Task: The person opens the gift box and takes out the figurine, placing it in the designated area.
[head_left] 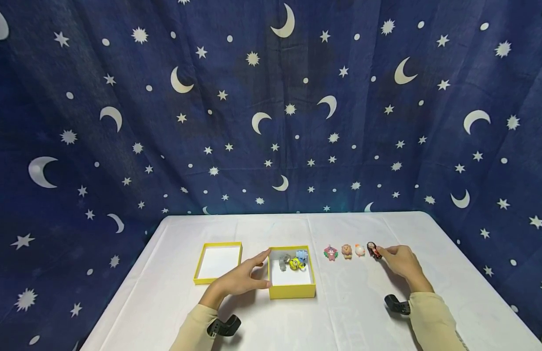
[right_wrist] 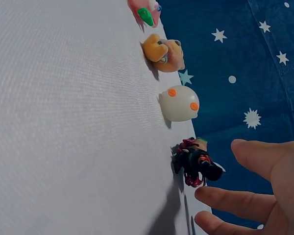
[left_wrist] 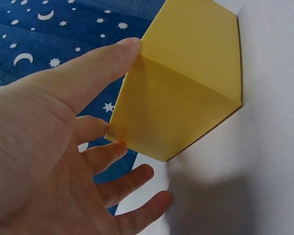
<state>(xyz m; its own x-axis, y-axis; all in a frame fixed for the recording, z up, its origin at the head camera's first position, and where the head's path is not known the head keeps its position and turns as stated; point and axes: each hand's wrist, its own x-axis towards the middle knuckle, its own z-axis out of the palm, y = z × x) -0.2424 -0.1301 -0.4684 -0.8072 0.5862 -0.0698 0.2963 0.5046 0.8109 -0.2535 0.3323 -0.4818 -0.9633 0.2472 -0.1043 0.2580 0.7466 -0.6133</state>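
My left hand (head_left: 241,279) rests against the left side of a yellow box (head_left: 292,291), its thumb at the near corner and fingertips at the far one. In the left wrist view, the thumb and fingers spread along the edge of the box (left_wrist: 181,103). Inside lie a grey figurine (head_left: 283,263), a yellow one (head_left: 295,264) and a blue one (head_left: 302,255). My right hand (head_left: 402,263) is at a dark-haired figurine (head_left: 373,250) on the table. In the right wrist view, its thumb and fingers are spread beside this black-and-red figurine (right_wrist: 193,161).
Left of the dark-haired figurine stand a white-and-orange figurine (head_left: 360,250), a tan one (head_left: 347,251) and a pink one with green (head_left: 330,252), in a row. A yellow-rimmed box lid (head_left: 205,281) lies left of the box. Behind the white-covered table (head_left: 350,321) hangs a starry blue curtain (head_left: 235,131).
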